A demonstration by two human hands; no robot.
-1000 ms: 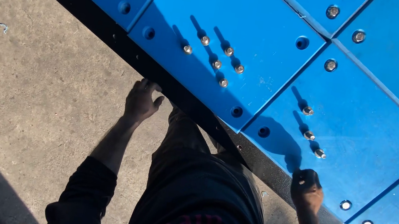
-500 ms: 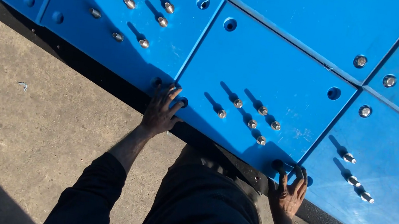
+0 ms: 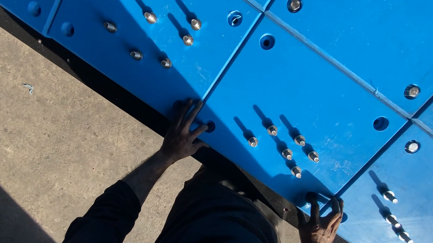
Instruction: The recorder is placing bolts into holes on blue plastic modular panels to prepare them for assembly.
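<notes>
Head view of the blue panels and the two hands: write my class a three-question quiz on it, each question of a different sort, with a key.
1. True or false: the left hand lies with fingers spread on the lower edge of a blue panel.
2. Multiple choice: the right hand grips the panel edge
A. near a seam between two panels
B. on the concrete ground
C. on a metal bolt
3. Fill in: the metal bolts stand out of the panel in clusters of ____.

Key: 1 true; 2 A; 3 five
</notes>
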